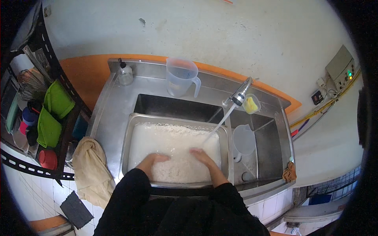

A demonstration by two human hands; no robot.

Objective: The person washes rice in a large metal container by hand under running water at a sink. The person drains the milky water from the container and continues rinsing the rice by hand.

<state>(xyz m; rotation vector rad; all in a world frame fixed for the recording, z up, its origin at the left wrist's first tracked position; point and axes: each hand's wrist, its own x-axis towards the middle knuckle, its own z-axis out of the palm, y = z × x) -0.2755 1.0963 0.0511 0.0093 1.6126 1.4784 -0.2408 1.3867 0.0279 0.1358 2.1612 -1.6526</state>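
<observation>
A deep rectangular stainless steel pan rests over the left sink basin. White grains that look like rice lie in it under cloudy water. My left hand is in the water at the near left of the pan, its fingers partly hidden. Across from it, my right hand dips into the water, palm turned inward, fingertips blurred. The two hands are apart. From the faucet, a stream of water runs into the pan just beyond my right hand.
A clear plastic pitcher and a pump bottle stand behind the sink. Another pitcher sits in the right basin. A beige cloth hangs over the left edge, beside a utensil rack. A sponge container is near the faucet.
</observation>
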